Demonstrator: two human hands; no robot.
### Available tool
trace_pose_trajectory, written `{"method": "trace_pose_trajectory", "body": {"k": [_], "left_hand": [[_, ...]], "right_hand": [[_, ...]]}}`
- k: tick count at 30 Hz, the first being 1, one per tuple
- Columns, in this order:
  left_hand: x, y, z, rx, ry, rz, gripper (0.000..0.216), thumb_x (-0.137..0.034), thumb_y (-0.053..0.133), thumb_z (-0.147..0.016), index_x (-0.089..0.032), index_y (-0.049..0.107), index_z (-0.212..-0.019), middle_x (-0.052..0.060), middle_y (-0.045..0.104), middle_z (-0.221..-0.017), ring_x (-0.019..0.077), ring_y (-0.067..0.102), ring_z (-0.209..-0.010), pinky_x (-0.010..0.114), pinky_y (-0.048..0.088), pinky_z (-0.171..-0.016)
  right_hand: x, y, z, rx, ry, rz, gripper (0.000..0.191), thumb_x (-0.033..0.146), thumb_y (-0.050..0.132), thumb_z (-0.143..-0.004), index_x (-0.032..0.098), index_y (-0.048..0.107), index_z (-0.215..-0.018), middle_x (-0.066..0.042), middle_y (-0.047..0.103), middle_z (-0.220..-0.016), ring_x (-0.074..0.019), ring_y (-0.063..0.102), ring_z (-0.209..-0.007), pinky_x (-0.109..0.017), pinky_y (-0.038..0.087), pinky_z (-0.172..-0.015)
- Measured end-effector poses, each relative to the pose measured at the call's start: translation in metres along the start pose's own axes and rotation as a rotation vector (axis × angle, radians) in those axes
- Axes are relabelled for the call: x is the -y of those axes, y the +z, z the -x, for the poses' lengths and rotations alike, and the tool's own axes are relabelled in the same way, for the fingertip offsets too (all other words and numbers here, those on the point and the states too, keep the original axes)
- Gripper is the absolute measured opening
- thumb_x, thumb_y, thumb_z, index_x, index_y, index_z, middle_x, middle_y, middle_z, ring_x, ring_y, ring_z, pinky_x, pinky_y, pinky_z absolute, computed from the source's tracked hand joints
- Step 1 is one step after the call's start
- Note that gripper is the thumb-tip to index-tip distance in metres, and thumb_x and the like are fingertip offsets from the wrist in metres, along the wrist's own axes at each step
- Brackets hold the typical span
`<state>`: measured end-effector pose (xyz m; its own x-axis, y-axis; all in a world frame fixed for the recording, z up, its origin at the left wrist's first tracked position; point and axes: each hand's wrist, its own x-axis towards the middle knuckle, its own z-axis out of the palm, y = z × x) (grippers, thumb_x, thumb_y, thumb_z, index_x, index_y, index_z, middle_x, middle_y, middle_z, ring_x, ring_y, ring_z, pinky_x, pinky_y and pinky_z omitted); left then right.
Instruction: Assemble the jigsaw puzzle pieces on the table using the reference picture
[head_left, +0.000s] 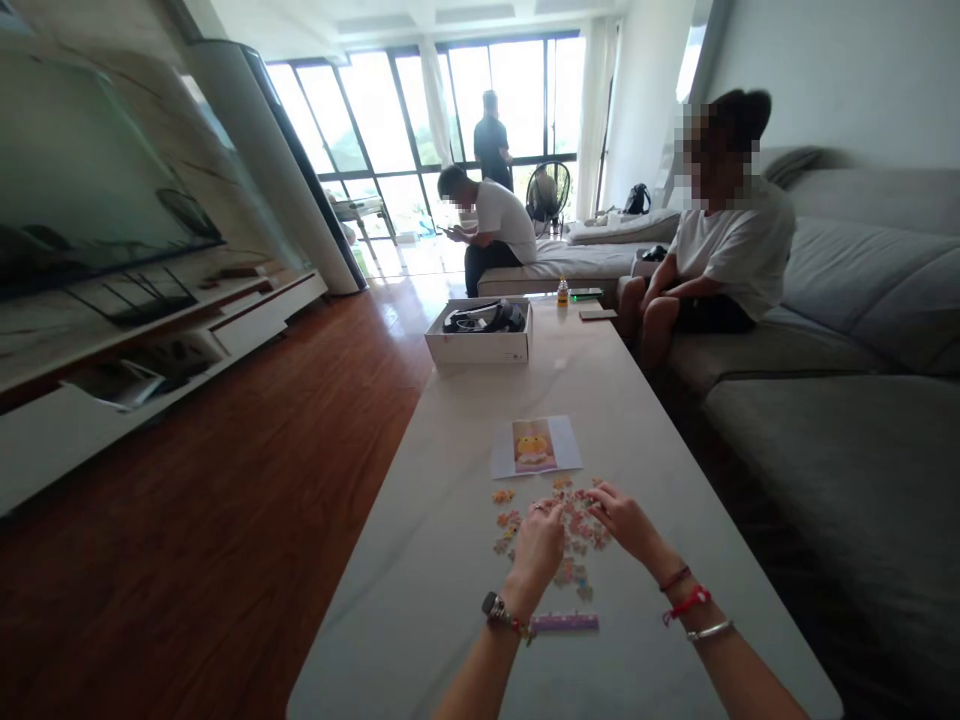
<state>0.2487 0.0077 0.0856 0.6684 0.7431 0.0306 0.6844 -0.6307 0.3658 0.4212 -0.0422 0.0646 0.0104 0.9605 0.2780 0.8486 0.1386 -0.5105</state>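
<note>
Loose jigsaw puzzle pieces point(574, 535) lie scattered on a long pale table point(465, 600). My left hand point(537, 545) rests over the left part of the pile, fingers curled down onto the pieces. My right hand point(622, 518) reaches in from the right, fingertips pinched on pieces at the top of the pile. A printed reference picture point(535, 445) of a yellow figure lies just beyond the pieces. A joined purple strip of pieces point(566, 622) lies close to me, between my wrists.
A white open box point(480, 345) holding a dark device stands further up the table, with a small bottle point(562, 291) and a phone point(598, 314) beyond. One person sits on the grey sofa point(862, 330) at right; two others are near the windows. Wooden floor and a TV unit are at left.
</note>
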Motion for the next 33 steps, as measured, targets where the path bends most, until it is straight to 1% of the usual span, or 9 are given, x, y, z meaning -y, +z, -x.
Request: {"method": "trace_pose_trajectory", "body": {"k": [5, 11, 15, 17, 19, 21, 24, 28, 33], "left_hand": [[0.006, -0.004, -0.003, -0.056, -0.029, -0.001, 0.032, -0.016, 0.037, -0.079, -0.021, 0.051, -0.108, 0.009, 0.05, -0.11, 0.0166, 0.05, -0.097, 0.029, 0.042, -0.083], [0.011, -0.004, -0.002, -0.093, -0.028, 0.0, 0.031, -0.018, 0.037, -0.08, -0.021, 0.052, -0.107, 0.009, 0.051, -0.108, 0.0155, 0.05, -0.096, 0.028, 0.042, -0.082], [0.01, -0.002, 0.009, -0.045, -0.021, 0.006, 0.031, -0.017, 0.042, -0.078, -0.021, 0.05, -0.107, 0.008, 0.051, -0.107, 0.0151, 0.05, -0.095, 0.029, 0.041, -0.084], [0.008, 0.002, 0.019, -0.017, -0.006, 0.011, 0.031, -0.017, 0.041, -0.078, -0.021, 0.05, -0.107, 0.008, 0.05, -0.108, 0.0155, 0.048, -0.098, 0.029, 0.04, -0.085], [0.005, 0.008, 0.029, 0.029, 0.017, 0.013, 0.03, -0.017, 0.042, -0.078, -0.019, 0.05, -0.107, 0.009, 0.05, -0.108, 0.0168, 0.046, -0.1, 0.029, 0.04, -0.085], [0.003, 0.014, 0.037, 0.08, 0.033, 0.012, 0.03, -0.017, 0.042, -0.078, -0.018, 0.049, -0.107, 0.01, 0.049, -0.11, 0.0179, 0.046, -0.101, 0.03, 0.04, -0.085], [-0.001, 0.022, 0.048, 0.133, 0.04, 0.012, 0.03, -0.017, 0.042, -0.078, -0.019, 0.049, -0.107, 0.009, 0.05, -0.109, 0.0176, 0.047, -0.1, 0.031, 0.04, -0.085], [-0.007, 0.03, 0.056, 0.161, 0.091, 0.047, 0.032, -0.016, 0.044, -0.077, -0.022, 0.048, -0.107, 0.007, 0.048, -0.111, 0.0163, 0.045, -0.103, 0.03, 0.039, -0.087], [-0.014, 0.032, 0.058, 0.186, 0.125, 0.071, 0.033, -0.015, 0.047, -0.075, -0.022, 0.048, -0.107, 0.007, 0.048, -0.112, 0.0172, 0.044, -0.106, 0.03, 0.04, -0.087]], "right_hand": [[0.001, -0.001, -0.002, -0.014, -0.008, 0.01, 0.02, 0.018, 0.044, -0.08, 0.022, 0.053, -0.097, -0.005, 0.056, -0.087, -0.0176, 0.056, -0.086, -0.029, 0.046, -0.074], [0.003, -0.004, -0.001, -0.017, -0.014, 0.027, 0.021, 0.019, 0.043, -0.081, 0.022, 0.053, -0.099, -0.005, 0.057, -0.088, -0.0166, 0.058, -0.081, -0.028, 0.047, -0.07], [0.008, -0.005, 0.01, 0.009, -0.001, 0.012, 0.02, 0.018, 0.045, -0.08, 0.02, 0.053, -0.098, -0.005, 0.057, -0.088, -0.0153, 0.057, -0.076, -0.028, 0.046, -0.07], [0.008, -0.004, 0.02, 0.05, 0.016, 0.01, 0.019, 0.018, 0.047, -0.079, 0.019, 0.053, -0.097, -0.005, 0.057, -0.087, -0.015, 0.057, -0.075, -0.028, 0.046, -0.069], [0.005, -0.001, 0.03, 0.108, 0.007, 0.011, 0.017, 0.018, 0.048, -0.078, 0.019, 0.055, -0.094, -0.006, 0.057, -0.087, -0.0159, 0.056, -0.08, -0.03, 0.045, -0.073], [0.0, 0.003, 0.041, 0.167, 0.009, 0.006, 0.017, 0.017, 0.049, -0.078, 0.019, 0.055, -0.094, -0.006, 0.057, -0.089, -0.0157, 0.055, -0.082, -0.029, 0.045, -0.073], [-0.007, 0.008, 0.054, 0.225, 0.019, 0.006, 0.015, 0.018, 0.05, -0.077, 0.018, 0.056, -0.092, -0.005, 0.057, -0.088, -0.0149, 0.056, -0.078, -0.028, 0.046, -0.071], [-0.006, 0.014, 0.069, 0.238, 0.027, 0.02, 0.016, 0.02, 0.051, -0.077, 0.017, 0.056, -0.092, -0.005, 0.058, -0.084, -0.0145, 0.056, -0.073, -0.028, 0.046, -0.068], [0.001, 0.021, 0.079, 0.232, 0.031, -0.009, 0.016, 0.019, 0.049, -0.078, 0.018, 0.057, -0.092, -0.005, 0.058, -0.084, -0.0139, 0.056, -0.073, -0.027, 0.046, -0.068]]}}
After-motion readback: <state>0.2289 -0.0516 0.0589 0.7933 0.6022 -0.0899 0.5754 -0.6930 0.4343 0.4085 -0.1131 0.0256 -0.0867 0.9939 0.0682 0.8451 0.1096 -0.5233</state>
